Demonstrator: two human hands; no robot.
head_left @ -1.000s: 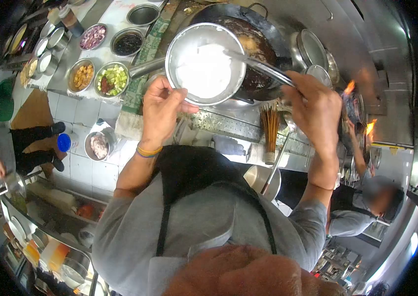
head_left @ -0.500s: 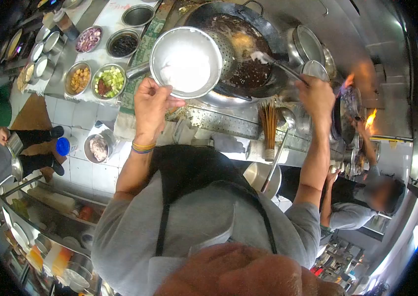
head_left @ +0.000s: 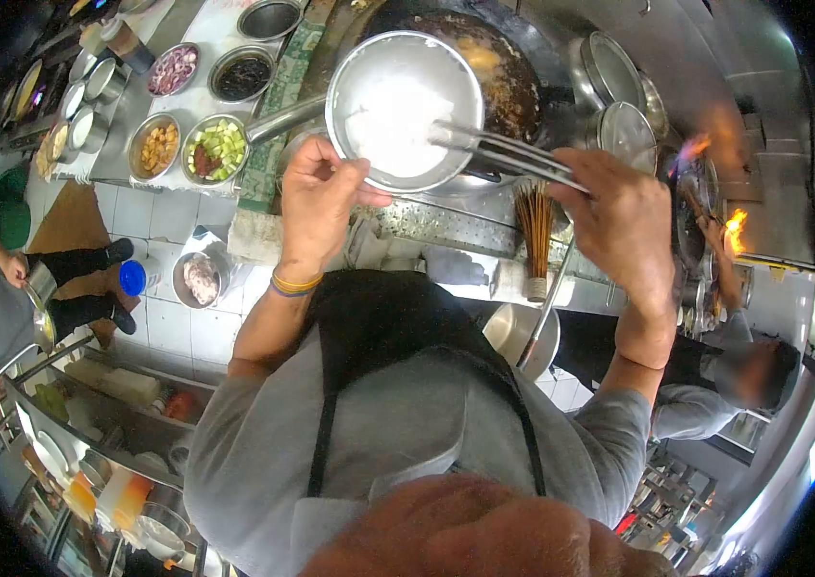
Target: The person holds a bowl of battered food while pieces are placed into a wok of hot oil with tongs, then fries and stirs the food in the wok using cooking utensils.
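Observation:
My left hand [head_left: 319,207] is closed on the near rim of a round metal bowl [head_left: 335,113], which holds white, batter-like stuff [head_left: 393,130]. In my right hand [head_left: 624,216] is a pair of metal tongs [head_left: 523,162], with the tips in the white stuff. Behind the bowl, a dark wok [head_left: 552,72] contains brown bubbling oil [head_left: 518,101] and a golden frying piece [head_left: 478,56]. A thick metal handle [head_left: 284,122] sticks out left from beneath the bowl; the bowl hides where it leads.
Left of the wok are bowls of green chunks [head_left: 227,146], golden chunks [head_left: 157,152] and purple onion [head_left: 173,72]. A bamboo brush [head_left: 534,236] and a long-handled utensil [head_left: 547,303] lie near my right arm. Another person [head_left: 691,409] works by open flames [head_left: 735,231] at the right.
My right hand has brought the tongs from over the wok leftward into the bowl. The bowl has shifted slightly right, now hiding the perforated ladle.

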